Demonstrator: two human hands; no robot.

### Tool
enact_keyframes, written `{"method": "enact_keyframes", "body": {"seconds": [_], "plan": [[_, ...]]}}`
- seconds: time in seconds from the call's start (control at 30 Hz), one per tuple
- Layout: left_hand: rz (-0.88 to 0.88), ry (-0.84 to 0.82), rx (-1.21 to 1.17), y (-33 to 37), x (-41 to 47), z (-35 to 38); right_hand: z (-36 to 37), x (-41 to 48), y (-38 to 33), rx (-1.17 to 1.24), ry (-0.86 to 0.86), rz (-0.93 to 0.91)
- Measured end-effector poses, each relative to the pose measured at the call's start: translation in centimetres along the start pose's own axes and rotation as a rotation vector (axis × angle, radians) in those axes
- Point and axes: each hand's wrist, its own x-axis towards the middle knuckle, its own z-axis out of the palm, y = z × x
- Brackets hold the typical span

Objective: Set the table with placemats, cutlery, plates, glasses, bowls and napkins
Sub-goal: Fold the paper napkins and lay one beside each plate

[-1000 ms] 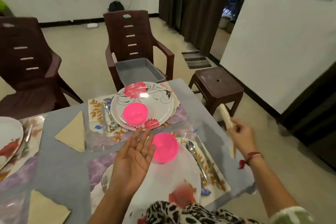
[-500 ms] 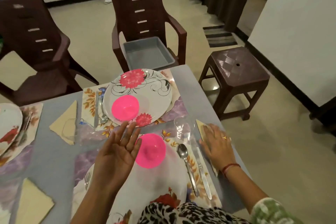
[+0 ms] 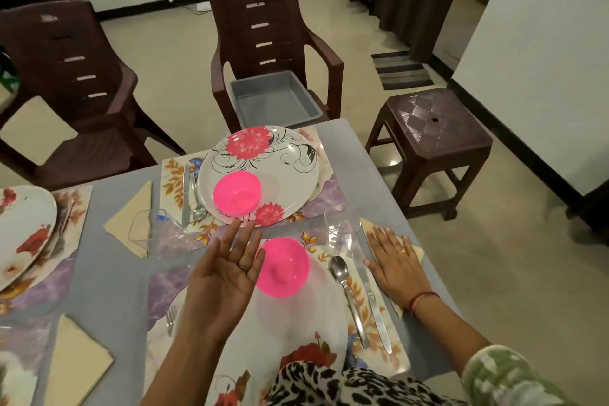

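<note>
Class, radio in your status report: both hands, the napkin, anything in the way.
Left hand open, palm up over white floral plate. Right hand flat on beige folded napkin. Clear glass close by its far corner.

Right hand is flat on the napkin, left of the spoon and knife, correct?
No. The right hand is flat on the napkin, but that napkin lies to the right of the spoon and knife, not the left. The head view shows it.

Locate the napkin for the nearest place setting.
In the head view, the napkin lies by the table's right edge under the flat right hand, just right of the knife and clear glass.
</note>
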Motion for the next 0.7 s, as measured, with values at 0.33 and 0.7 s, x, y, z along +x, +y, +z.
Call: {"method": "enact_keyframes", "body": {"seconds": [0.33, 0.7], "plan": [[-0.034, -0.128, 0.006, 3.0, -3.2, -2.7, -4.0, -5.3, -6.6, 0.211, 0.592, 0.169], [0.142, -0.016, 0.44, 7.1, -8.2, -9.5, -0.7, -15.3, -16.9, 0.261, 0.732, 0.263]]}}
